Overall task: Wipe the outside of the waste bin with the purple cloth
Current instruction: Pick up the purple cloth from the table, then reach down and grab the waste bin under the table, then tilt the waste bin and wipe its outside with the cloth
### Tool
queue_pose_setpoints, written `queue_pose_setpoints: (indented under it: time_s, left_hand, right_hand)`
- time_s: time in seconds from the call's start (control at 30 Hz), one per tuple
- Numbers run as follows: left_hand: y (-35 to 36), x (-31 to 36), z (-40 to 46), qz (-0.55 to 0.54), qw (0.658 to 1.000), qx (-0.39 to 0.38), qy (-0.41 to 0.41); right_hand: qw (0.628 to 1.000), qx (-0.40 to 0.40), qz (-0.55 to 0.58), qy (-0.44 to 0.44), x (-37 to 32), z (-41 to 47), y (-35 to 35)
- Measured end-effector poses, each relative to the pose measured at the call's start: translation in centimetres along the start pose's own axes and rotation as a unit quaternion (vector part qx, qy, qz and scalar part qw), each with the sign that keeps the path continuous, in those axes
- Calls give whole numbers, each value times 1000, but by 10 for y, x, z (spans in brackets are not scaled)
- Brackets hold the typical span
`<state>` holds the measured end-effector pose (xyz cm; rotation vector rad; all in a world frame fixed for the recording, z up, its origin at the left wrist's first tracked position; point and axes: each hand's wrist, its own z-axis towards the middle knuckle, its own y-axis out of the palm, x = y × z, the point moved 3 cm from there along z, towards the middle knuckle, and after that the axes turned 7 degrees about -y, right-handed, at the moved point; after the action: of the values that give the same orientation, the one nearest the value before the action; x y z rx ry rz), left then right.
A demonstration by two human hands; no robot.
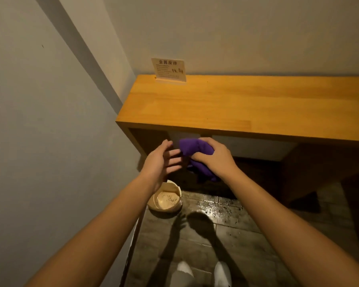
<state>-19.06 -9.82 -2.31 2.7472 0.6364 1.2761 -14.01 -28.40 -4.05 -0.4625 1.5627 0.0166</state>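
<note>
A small round beige waste bin [166,198] stands on the dark floor by the wall, below my left forearm, with specks of debris on its bottom. My right hand [212,154] is closed on the bunched purple cloth [193,149], held in the air in front of the wooden desk's edge, well above the bin. Just left of the cloth, my left hand [161,162] is spread, palm toward the cloth, holding nothing; its fingertips are close to the fabric. Part of the cloth hangs below my right hand.
A wooden desk [236,106] runs along the back wall with a small printed sign [168,69] at its left rear corner. A grey wall [50,121] closes the left side. The dark tiled floor [226,212] looks wet and speckled. My white shoes [222,274] show at the bottom.
</note>
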Motion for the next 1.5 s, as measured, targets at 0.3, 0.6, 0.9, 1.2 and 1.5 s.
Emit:
queue_pose_setpoints:
  time_s: [0.3,0.6,0.9,1.2,1.5]
  left_hand:
    - [-105,-132,98,338,920,196,24]
    - [-170,-332,305,624,751,195,92]
    - [-218,-457,464,579,804,133,26]
    - [-226,-449,449,523,828,115,163]
    - [-242,-497,381,266,954,77,114]
  right_hand:
    - [990,49,82,99,149,-26,39]
    - [979,35,161,121,405,23,124]
    - [984,20,161,73,579,58,174]
    - [986,73,141,40,614,48,188]
    - [993,46,62,84,636,44,198]
